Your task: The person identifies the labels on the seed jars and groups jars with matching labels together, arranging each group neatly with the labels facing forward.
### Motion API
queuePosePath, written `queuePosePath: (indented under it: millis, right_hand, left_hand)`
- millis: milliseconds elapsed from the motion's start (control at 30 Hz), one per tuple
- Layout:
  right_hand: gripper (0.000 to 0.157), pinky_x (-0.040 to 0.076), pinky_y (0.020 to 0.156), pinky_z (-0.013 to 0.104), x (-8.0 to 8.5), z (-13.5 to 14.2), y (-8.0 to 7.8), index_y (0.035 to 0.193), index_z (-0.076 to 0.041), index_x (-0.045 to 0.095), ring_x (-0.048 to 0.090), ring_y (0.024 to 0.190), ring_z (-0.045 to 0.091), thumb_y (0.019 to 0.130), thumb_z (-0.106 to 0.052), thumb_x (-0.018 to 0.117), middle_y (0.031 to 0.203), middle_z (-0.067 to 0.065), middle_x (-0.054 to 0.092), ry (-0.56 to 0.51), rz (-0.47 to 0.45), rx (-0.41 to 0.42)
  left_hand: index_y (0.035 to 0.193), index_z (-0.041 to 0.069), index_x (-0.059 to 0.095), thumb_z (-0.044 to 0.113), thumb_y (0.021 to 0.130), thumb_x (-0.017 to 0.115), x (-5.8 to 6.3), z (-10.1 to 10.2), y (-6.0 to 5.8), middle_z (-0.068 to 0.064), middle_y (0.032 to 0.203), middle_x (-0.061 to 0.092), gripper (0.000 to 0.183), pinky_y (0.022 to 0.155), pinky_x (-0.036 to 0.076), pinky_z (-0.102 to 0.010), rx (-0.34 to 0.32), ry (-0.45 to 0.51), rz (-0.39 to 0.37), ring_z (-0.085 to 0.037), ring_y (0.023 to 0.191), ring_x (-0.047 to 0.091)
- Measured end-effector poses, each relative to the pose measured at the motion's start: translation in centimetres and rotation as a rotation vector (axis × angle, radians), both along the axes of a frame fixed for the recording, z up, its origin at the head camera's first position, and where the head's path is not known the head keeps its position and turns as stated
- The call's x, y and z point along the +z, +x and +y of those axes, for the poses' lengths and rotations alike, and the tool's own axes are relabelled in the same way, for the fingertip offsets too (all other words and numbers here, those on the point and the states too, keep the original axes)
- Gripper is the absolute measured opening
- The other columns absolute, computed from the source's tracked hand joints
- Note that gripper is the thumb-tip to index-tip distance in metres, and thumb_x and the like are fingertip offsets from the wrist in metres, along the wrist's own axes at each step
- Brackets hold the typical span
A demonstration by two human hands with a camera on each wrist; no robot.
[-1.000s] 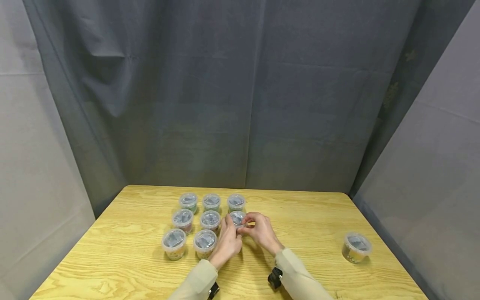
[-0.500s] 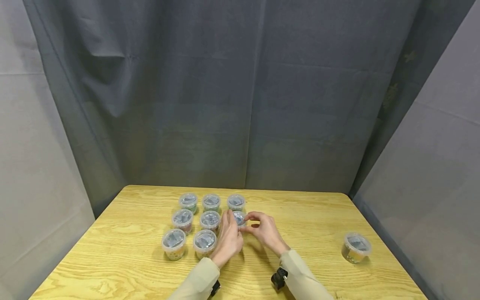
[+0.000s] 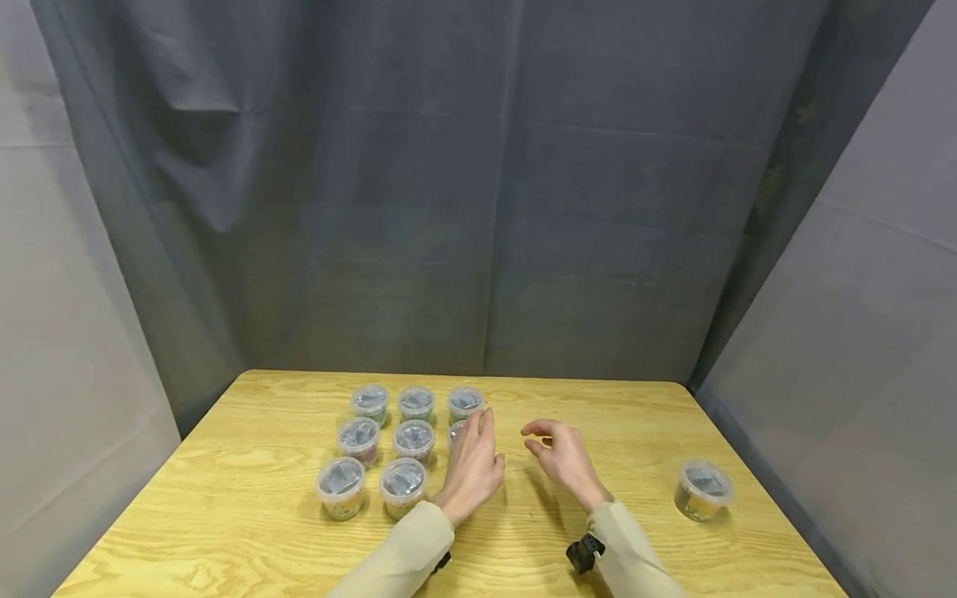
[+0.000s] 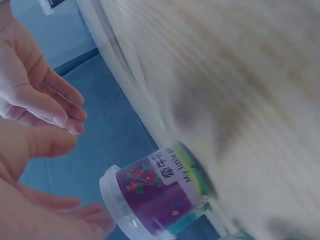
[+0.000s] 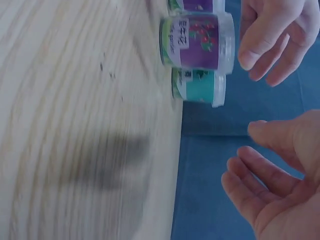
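Several clear-lidded plastic cups stand in rows on the table's left half. At the right end of the middle row, a purple-labelled cup [image 4: 157, 190] with red flowers printed on it stands upright, mostly hidden in the head view. My left hand [image 3: 473, 467] hovers over it with straight fingers, which come close to its lid in the left wrist view; contact cannot be told. My right hand [image 3: 566, 463] is above the table to the right of that cup, fingers loosely bent and apart, holding nothing. A teal-labelled cup [image 5: 197, 87] shows behind the purple one in the right wrist view.
A single lidded cup [image 3: 704, 490] stands apart near the right edge of the wooden table [image 3: 568, 548]. The front row holds two cups, the nearer left one [image 3: 341, 488] yellowish. A dark curtain [image 3: 389, 208] hangs behind the table.
My right hand has let go of the middle-row cup and moved right, away from it. My left hand has shifted slightly right, over the cup. The head view has turned a little.
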State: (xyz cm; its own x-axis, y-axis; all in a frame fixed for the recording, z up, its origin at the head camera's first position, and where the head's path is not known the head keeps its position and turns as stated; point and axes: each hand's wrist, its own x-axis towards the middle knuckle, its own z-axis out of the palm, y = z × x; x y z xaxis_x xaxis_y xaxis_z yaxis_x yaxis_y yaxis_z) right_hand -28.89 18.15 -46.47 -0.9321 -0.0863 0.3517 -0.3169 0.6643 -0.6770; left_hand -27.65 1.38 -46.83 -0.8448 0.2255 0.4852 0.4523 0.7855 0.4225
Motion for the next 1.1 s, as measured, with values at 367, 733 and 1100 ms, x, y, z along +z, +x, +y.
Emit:
queuePosePath:
  millis: [367,733,1100]
  right_hand:
    - [0.017,0.058,0.085,0.045,0.8,3.8,0.6,0.105,-0.005,0.073,0.067,0.104,0.034,0.09,-0.001,0.066,0.111,0.016,0.071,0.045,-0.029,-0.079]
    - [0.02,0.058,0.078,0.044,1.3,9.2,2.2,0.111,0.0,0.07,0.067,0.098,0.033,0.093,-0.002,0.061,0.109,0.02,0.07,0.11,-0.063,-0.139]
    - [0.024,0.057,0.082,0.05,1.4,12.7,3.5,0.117,0.002,0.067,0.063,0.106,0.042,0.094,-0.004,0.061,0.114,0.026,0.067,0.142,-0.056,-0.214]
  left_hand:
    - [0.135,0.007,0.056,0.021,0.092,0.068,0.6,3.6,-0.4,-0.012,0.123,0.066,0.047,0.085,0.057,-0.04,-0.077,-0.043,-0.092,-0.027,0.106,0.066]
    - [0.118,0.016,0.069,0.025,0.092,0.067,0.2,7.3,-1.0,0.001,0.11,0.072,0.027,0.061,0.052,-0.024,-0.161,-0.083,-0.151,-0.011,0.085,0.068]
    - [0.137,0.019,0.053,0.027,0.095,0.065,-0.4,10.0,-0.7,0.0,0.114,0.071,0.044,0.068,0.053,-0.017,-0.268,-0.053,-0.211,-0.006,0.091,0.067]
